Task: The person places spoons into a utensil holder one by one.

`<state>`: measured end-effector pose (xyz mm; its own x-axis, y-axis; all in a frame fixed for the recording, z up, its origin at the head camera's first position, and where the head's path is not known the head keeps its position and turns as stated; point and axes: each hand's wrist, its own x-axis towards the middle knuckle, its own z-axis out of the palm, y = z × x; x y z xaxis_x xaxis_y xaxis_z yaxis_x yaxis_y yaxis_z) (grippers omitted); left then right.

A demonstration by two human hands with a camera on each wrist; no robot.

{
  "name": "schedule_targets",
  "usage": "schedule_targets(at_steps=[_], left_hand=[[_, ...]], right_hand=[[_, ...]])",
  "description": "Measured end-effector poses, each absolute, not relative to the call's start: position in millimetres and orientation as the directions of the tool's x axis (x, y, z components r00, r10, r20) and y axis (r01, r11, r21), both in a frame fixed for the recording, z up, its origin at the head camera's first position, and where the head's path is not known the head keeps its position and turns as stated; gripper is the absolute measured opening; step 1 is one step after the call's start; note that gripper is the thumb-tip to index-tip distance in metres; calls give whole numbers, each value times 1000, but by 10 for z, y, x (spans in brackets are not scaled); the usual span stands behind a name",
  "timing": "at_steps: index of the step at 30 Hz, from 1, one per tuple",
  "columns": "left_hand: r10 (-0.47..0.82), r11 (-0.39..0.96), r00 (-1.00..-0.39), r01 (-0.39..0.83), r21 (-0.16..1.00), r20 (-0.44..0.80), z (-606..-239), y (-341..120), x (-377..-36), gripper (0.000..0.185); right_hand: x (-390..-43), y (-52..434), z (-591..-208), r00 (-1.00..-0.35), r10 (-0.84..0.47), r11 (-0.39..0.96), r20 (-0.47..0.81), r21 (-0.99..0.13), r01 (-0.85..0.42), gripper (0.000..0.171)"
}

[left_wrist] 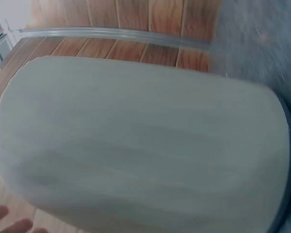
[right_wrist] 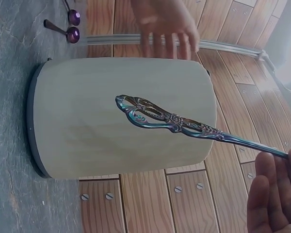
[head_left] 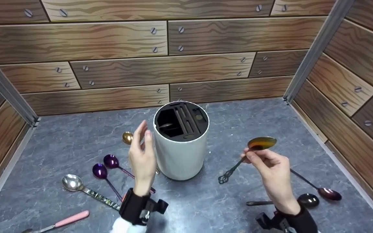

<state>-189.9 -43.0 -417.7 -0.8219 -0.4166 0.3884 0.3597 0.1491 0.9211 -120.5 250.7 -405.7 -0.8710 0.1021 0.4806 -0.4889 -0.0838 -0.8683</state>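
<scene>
A white cylindrical holder with a black slotted top stands upright in the middle of the grey surface. My left hand is raised just left of it, fingers straight; whether it touches the holder I cannot tell. The holder's wall fills the left wrist view, with my fingertips at the bottom corner. My right hand pinches a spoon with an iridescent gold bowl, held in the air to the right of the holder. Its ornate dark handle points toward the holder.
Left of the holder lie a gold spoon, two purple spoons, a silver spoon and a pink-handled utensil. A dark spoon and a purplish spoon lie at the right. Wood-print walls enclose the surface.
</scene>
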Motion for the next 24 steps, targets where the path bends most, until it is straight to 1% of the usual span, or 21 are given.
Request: schedule_targets(at_steps=[3,7,10,13,16,20,24], left_hand=[[-372,84,-869,319,944,327,-4118,-446,-2028,39],[-337,6,-892,317,948,300,-4036,-435,-2237,39],[-311,-20,-908,302,953,281,-4009,-428,-2360,39],[-277,-10,-925,274,962,261,-4016,-432,-2430,40],[-260,8,-930,266,964,259,-4035,-431,-2459,41],[-265,20,-922,289,957,284,-4066,-406,-2477,40],[-264,8,-919,301,953,293,-4093,-375,-2475,40]], right_hand=[[-1205,2493,-4054,-867,103,-90,487,-864,-496,20],[-1200,2472,-4054,-863,96,-96,496,-858,-504,21],[-1208,2453,-4056,-858,84,-106,506,-852,-513,21],[-1227,2430,-4057,-855,76,-108,513,-848,-518,21],[-1237,2409,-4044,-858,76,-102,509,-852,-514,20],[-1256,2382,-3978,-859,83,-97,506,-853,-512,21],[-1318,2349,-3851,-826,63,-123,561,-817,-564,25]])
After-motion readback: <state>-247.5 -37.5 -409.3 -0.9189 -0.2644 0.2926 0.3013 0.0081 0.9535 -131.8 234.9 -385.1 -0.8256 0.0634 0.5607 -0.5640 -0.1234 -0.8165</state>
